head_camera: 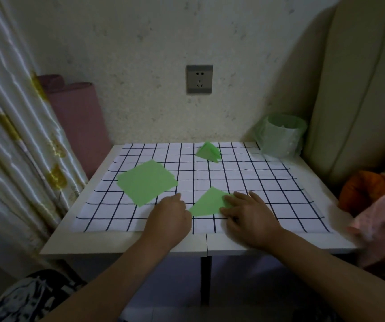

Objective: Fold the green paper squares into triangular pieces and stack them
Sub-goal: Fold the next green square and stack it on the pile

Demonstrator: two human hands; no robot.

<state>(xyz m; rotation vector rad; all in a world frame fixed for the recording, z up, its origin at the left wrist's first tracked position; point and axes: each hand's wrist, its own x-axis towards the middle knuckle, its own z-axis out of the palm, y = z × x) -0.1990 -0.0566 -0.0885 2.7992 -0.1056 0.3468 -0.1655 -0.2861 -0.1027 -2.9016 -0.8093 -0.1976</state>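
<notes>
**Green Triangle Pinned Under Flat Right Fingers**

Near the front edge of a checked cloth [268,182], spread over a white surface [121,242]: a folded green triangle [206,203], lying flat.

On the right hand [249,214], fingers [238,196] straight and slightly spread, laid across the triangle's right corner and pressing it down. Palm low over the cloth just beside the paper.

On the left hand [170,214], fingers curled under, knuckles toward the camera, thumb along the far side. Set right at the triangle's left corner. Cannot tell whether pinching the paper or merely resting against it.

Farther back on the left: a loose pile of unfolded green paper squares [146,181], turned corner-on, its near corner just beside the left hand. At the far edge of the cloth, well apart from both hands: a small stack of finished triangles [209,151], flaps lifting slightly.

At the far right corner of the surface: a small bin [280,138] lined with a green bag. On the wall behind: a grey socket [199,79]. Along the left: a pale curtain [12,135] with yellow marks, and a pink roll [80,122] leaning on the wall. Along the right: a cream cushion [354,89], with orange and pink fabric [377,219] below it.
</notes>
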